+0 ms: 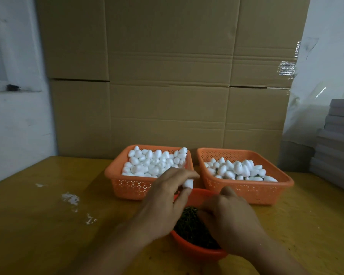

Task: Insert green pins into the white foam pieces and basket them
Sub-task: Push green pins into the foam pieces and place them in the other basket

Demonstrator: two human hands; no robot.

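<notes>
My left hand point(168, 192) pinches one white foam piece point(188, 184) between thumb and fingers, just in front of the left orange basket point(127, 185), which is heaped with white foam pieces point(153, 162). My right hand point(228, 217) reaches down into the round orange bowl point(197, 253) of dark green pins point(189, 225); its fingertips are curled into the pile and hidden, so a held pin cannot be made out. The right orange basket point(246, 190) holds several foam pieces point(240, 169), some with dark pins showing between them.
Everything stands on a yellow wooden table point(48, 225) with white foam crumbs point(71, 199) at the left. Large cardboard boxes point(167, 86) form a wall right behind the baskets. A stack of grey flat boards point(338, 143) sits at the right edge.
</notes>
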